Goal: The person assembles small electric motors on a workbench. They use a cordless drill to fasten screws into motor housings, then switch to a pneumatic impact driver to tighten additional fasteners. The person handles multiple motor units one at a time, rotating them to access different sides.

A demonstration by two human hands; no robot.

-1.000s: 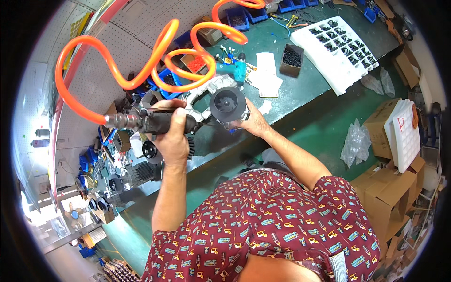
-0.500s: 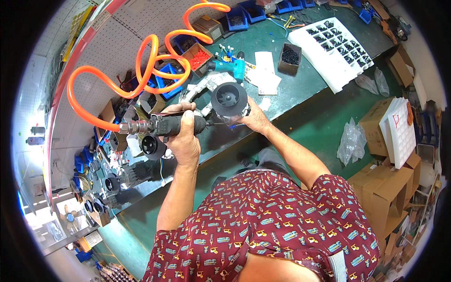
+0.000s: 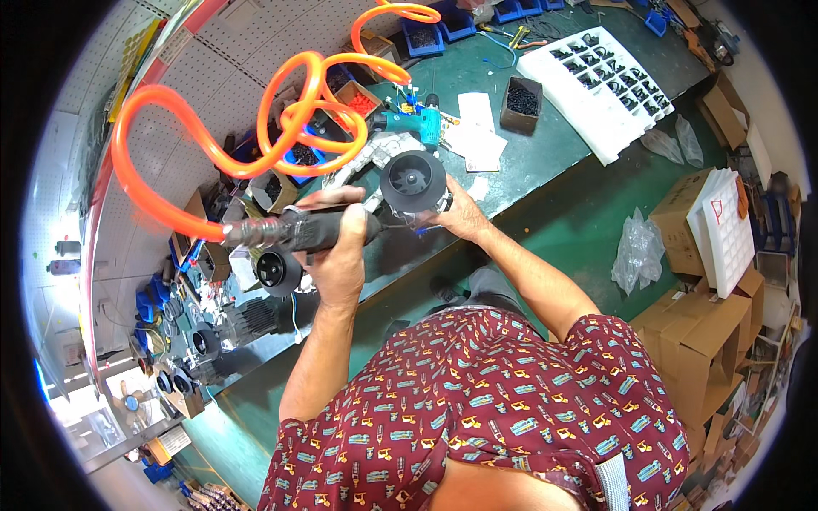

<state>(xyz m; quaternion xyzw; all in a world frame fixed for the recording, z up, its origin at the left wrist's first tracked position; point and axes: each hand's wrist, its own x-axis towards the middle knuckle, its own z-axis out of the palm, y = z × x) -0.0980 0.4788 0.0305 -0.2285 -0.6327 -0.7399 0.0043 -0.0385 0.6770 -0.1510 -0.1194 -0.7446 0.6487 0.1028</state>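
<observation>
My left hand [image 3: 342, 260] is closed around a dark air screwdriver [image 3: 322, 228], which lies sideways with its thin bit pointing right. An orange coiled air hose [image 3: 162, 204] joins its left end through a metal coupling. The bit reaches the lower side of a black round blower fan [image 3: 414, 180]; whether it touches a screw I cannot tell. My right hand [image 3: 464, 213] grips that fan from the right and below, its open round mouth and inner blades facing up. Some fingers are hidden behind the fan. A similar black fan [image 3: 274, 271] sits just left of my left wrist.
A teal cordless drill [image 3: 417, 126] lies beyond the fan, near white papers [image 3: 481, 140]. Farther right stand a box of black parts [image 3: 521, 104] and a white tray [image 3: 562, 94]. A box of red parts [image 3: 362, 104] sits behind the hose. Cardboard boxes [image 3: 699, 332] stand at right.
The screwdriver has turned slightly in my left hand and shifted a little right. The orange hose has swung, its loops moving right. The fan in my right hand has barely moved.
</observation>
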